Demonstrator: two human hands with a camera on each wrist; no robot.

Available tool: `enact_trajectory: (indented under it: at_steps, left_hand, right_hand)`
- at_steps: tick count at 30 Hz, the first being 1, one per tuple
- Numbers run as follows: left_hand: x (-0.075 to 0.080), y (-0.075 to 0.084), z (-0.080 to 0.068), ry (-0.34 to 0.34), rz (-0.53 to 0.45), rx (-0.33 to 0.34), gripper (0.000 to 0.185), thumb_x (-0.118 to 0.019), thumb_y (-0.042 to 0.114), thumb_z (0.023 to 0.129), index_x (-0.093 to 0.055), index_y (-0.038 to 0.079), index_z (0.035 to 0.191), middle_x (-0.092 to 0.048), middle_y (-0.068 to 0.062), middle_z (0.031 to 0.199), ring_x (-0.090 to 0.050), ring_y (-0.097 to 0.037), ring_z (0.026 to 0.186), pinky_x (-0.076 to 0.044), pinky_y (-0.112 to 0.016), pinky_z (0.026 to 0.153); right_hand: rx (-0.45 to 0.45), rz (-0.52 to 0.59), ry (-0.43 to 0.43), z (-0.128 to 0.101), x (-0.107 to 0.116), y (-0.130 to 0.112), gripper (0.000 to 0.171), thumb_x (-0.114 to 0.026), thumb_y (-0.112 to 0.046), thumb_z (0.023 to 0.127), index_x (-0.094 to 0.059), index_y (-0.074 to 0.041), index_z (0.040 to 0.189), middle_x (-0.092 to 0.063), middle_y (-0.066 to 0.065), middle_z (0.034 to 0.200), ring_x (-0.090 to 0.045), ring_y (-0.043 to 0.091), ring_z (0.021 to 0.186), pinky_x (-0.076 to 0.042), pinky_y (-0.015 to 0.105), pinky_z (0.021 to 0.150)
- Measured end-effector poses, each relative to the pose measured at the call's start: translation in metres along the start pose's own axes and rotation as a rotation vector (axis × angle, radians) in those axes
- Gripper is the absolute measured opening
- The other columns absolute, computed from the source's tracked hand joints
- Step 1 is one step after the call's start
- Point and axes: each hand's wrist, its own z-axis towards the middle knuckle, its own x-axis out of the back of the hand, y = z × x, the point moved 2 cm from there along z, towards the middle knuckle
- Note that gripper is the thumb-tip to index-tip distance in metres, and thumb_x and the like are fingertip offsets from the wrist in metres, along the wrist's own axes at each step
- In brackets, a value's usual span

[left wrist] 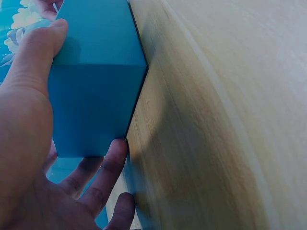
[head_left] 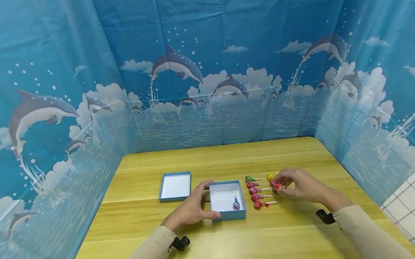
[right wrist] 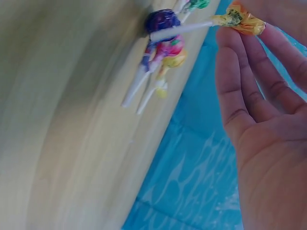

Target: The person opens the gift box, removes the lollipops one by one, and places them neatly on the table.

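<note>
An open blue box with a white inside stands on the wooden table, and a blue lollipop lies in it. My left hand grips the box's left wall, thumb on the near edge; in the left wrist view the left hand clasps the blue box. To the right of the box lies a row of lollipops. Behind that row, my right hand pinches a yellow-wrapped lollipop by its head. A red lollipop lies just under the fingers.
The box's blue lid lies upturned to the left of the box. Dolphin-print blue curtains close in the table on three sides. Several more wrapped lollipops lie on the table near its edge.
</note>
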Motion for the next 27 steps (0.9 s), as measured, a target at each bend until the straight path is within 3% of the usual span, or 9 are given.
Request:
enact_trajectory:
  at_steps: [4, 13, 21, 27]
  left_hand:
    - [0.000, 0.000, -0.001, -0.003, -0.001, -0.007, 0.113, -0.097, 0.040, 0.099, -0.025, 0.020, 0.185, -0.040, -0.021, 0.182, -0.065, -0.029, 0.140, -0.055, -0.055, 0.119]
    - [0.000, -0.002, 0.000, -0.005, -0.009, -0.002, 0.113, -0.097, 0.041, 0.099, -0.025, 0.022, 0.185, -0.041, -0.019, 0.182, -0.065, -0.026, 0.140, -0.055, -0.053, 0.120]
    - [0.000, -0.003, 0.002, -0.004, -0.016, 0.004, 0.113, -0.097, 0.041, 0.099, -0.026, 0.023, 0.185, -0.041, -0.017, 0.182, -0.065, -0.025, 0.139, -0.055, -0.053, 0.121]
    - [0.000, -0.003, 0.001, -0.005, -0.013, 0.008, 0.113, -0.097, 0.042, 0.099, -0.025, 0.025, 0.185, -0.040, -0.017, 0.183, -0.065, -0.026, 0.141, -0.055, -0.053, 0.121]
  right_hand:
    - [-0.035, 0.018, -0.039, -0.004, -0.003, 0.006, 0.029, -0.095, -0.009, 0.098, -0.083, -0.007, 0.125, -0.085, -0.001, 0.116, -0.080, 0.012, 0.098, -0.070, 0.035, 0.088]
    - [0.017, -0.026, -0.034, -0.010, -0.012, 0.012, 0.026, -0.098, -0.007, 0.094, -0.087, -0.013, 0.117, -0.079, -0.005, 0.109, -0.074, 0.010, 0.090, -0.067, 0.033, 0.079]
    - [-0.055, -0.013, -0.074, -0.013, -0.023, 0.018, 0.025, -0.097, -0.010, 0.096, -0.084, -0.013, 0.117, -0.081, -0.007, 0.111, -0.075, 0.007, 0.093, -0.067, 0.031, 0.082]
    - [-0.056, -0.002, -0.080, -0.015, -0.027, 0.022, 0.024, -0.096, -0.008, 0.096, -0.082, -0.017, 0.113, -0.080, -0.005, 0.110, -0.077, 0.007, 0.092, -0.067, 0.028, 0.080]
